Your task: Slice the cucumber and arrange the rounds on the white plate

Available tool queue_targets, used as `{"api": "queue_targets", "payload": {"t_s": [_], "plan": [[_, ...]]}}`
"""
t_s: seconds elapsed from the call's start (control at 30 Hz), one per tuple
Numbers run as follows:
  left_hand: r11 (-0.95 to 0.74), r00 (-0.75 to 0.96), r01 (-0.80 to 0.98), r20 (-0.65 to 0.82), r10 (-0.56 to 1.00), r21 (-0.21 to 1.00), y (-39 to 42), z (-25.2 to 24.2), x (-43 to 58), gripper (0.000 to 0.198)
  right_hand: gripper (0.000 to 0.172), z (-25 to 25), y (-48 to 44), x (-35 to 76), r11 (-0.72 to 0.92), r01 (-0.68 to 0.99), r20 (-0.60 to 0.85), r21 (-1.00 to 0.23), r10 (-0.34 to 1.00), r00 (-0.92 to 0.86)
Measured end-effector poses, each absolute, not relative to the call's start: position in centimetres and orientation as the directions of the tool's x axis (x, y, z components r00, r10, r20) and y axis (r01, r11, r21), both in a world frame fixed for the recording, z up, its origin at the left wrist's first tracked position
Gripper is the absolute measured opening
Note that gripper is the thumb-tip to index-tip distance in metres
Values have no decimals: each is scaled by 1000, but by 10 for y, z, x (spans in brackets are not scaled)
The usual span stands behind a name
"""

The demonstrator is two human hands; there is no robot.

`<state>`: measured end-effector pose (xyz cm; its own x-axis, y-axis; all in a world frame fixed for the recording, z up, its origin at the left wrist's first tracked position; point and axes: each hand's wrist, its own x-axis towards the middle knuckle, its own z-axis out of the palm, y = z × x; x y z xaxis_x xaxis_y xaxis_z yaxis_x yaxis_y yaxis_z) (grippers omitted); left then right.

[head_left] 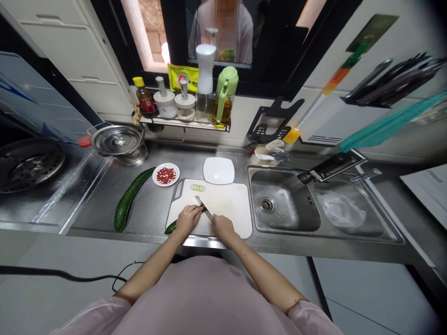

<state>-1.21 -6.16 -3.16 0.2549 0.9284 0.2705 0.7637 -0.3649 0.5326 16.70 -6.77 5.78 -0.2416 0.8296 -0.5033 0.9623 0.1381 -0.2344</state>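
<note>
Over on the left of the steel counter I see a lidded steel pot (131,156), and in front of it a long, whole green cucumber (131,202) lying at a slant. Next comes a small round plate (156,182) of chopped red pieces, near the handle corner of the white cutting board (233,204). On that board lies the cut cucumber (170,228), its dark end poking out towards the counter's edge; the left hand (189,217) is closed over it. Beyond the fingers sits a short overlapping row of pale slices (198,188). The knife (205,207) slants across just beside the fingertips, its handle gripped in the right hand (223,226), near the left one. A white squarish dish (219,170) stands behind the board; rightmost is the double sink (284,204).
</note>
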Motion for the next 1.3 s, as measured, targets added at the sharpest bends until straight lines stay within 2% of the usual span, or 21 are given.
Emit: {"api": "queue_targets", "payload": {"t_s": [0.93,1.17,1.3], "plan": [[-359,249,773,269,930,523,-63,-27,-11,23,31,43,-64,159,138,968,-484,-210,845,-225],[-318,219,788,242,945,528,-64,-23,-10,22,32,48,-59,159,138,967,-497,-212,837,-229],[-267,180,788,207,962,554,-64,-20,-9,22,33,52,-61,167,126,977,-478,-174,856,-196]]}}
